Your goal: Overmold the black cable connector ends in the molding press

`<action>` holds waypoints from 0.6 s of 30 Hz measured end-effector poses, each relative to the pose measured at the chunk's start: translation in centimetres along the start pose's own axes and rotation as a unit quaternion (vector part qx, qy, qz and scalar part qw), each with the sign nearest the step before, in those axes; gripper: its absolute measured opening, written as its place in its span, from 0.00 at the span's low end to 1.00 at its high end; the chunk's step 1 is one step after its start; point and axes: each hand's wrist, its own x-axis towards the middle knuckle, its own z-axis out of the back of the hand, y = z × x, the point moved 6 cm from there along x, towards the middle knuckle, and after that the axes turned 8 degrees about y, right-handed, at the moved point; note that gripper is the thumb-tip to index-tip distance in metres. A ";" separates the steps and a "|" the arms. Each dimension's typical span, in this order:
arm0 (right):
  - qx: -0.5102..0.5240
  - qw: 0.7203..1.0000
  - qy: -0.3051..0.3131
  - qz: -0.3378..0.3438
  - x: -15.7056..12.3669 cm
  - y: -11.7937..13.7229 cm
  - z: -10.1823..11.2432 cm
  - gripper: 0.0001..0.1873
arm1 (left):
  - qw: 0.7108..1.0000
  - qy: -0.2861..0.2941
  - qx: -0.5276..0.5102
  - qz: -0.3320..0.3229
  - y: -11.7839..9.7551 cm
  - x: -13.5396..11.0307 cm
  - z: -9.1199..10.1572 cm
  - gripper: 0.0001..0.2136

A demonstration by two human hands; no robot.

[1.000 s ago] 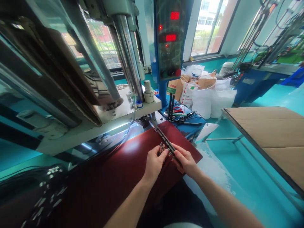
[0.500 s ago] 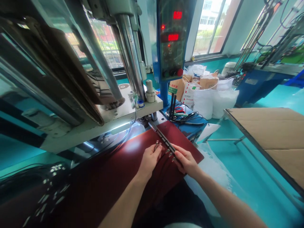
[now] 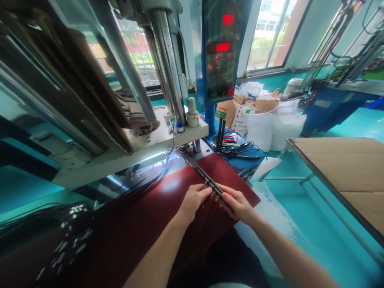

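The right hand (image 3: 240, 206) grips the near end of a dark slotted bar (image 3: 207, 177), which slants away towards 10 or 11 o'clock — probably held at that end so the slots lie exposed. The left hand (image 3: 192, 202) is closed in a pinch on a small metal connector (image 3: 206, 183) at the bar's edge, seemingly for fine control; whether it sits in a slot I cannot tell. More metal ends (image 3: 216, 197) jut out between the hands.

Below is a glossy red-brown worktop (image 3: 144, 224), with blurred cables (image 3: 72, 224) near 9 o'clock. From the hands, a machine's pale plate (image 3: 192, 134) stands towards 11, a lit control box (image 3: 222, 72) at 12, sacks (image 3: 259, 130) at 1 and a cardboard-covered table (image 3: 339, 160) past 2 — all over a turquoise floor (image 3: 324, 228).
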 end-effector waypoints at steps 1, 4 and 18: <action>-0.001 1.000 -0.001 -0.002 0.1 0.0 -0.1 0.29 | 1.000 -0.002 0.014 -0.010 0.1 0.1 0.1 0.15; -0.001 1.000 -0.006 -0.010 0.3 -0.2 -0.3 0.28 | 0.997 -0.011 0.060 -0.042 0.4 0.3 0.5 0.16; 0.041 0.998 -0.040 -0.020 0.0 -0.7 0.3 0.29 | 0.962 -0.146 0.178 -0.149 -0.7 -0.2 2.5 0.11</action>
